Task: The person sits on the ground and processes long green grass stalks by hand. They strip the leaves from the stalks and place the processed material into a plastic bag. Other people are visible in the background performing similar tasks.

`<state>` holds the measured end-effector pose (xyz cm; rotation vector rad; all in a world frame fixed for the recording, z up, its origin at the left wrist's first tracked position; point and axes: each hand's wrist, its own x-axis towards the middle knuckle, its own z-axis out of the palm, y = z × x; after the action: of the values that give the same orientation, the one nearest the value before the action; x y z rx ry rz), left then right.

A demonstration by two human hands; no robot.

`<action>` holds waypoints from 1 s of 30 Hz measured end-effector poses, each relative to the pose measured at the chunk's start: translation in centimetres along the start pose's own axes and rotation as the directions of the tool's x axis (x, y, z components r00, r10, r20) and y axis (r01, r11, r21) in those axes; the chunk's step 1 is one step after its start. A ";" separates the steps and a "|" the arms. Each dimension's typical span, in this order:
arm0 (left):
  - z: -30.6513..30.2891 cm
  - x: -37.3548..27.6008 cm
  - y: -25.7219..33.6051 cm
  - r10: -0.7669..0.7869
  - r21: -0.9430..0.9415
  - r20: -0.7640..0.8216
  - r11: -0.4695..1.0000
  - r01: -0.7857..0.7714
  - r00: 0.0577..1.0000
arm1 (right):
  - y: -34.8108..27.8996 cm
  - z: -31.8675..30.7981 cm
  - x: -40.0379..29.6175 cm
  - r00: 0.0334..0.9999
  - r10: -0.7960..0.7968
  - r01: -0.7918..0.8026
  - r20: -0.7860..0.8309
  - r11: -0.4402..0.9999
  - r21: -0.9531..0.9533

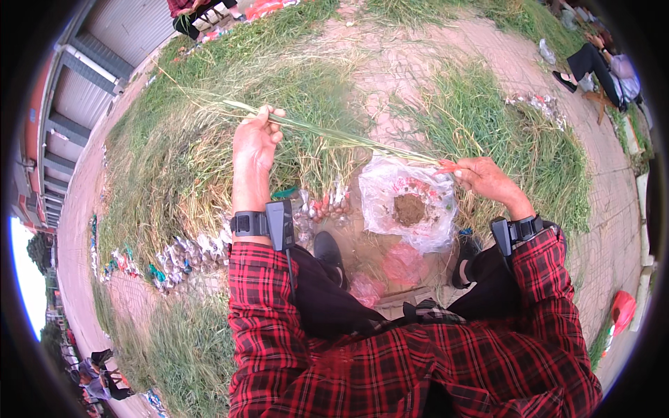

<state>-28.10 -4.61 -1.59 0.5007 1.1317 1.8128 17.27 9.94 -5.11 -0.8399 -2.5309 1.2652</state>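
A thin bunch of long green grass stalks (339, 137) stretches between my two hands. My left hand (260, 135) is closed around the stalks, and their fine tips trail off to the upper left. At the root end, my right hand (483, 177) pinches a small piece of red plastic film (447, 166) wrapped about the stalks. Just below my right hand, a crumpled clear plastic bag (377, 201) lies spread on the ground, with a mound of brown soil (409, 210) in it. Two pieces of thin red plastic (405, 263) lie between my feet.
Heaps of cut grass (172, 151) lie to the left and right (517, 141). Several bundles with plastic-wrapped roots (193, 256) line the left heap's edge. One seated person (601, 68) is at the upper right, others at the upper left (196, 13) and lower left (102, 379). Shuttered buildings (78, 99) stand left.
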 end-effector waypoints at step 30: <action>-4.4 -1.0 4.4 0.447 -0.128 -0.323 0.853 -0.506 0.835 | 1.7 -3.2 -0.8 0.982 0.121 -0.136 -0.147 0.985 -0.101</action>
<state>-32.93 -8.38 0.14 0.4349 1.0424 2.4814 19.88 12.50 -4.42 -1.0926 -2.4884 1.0664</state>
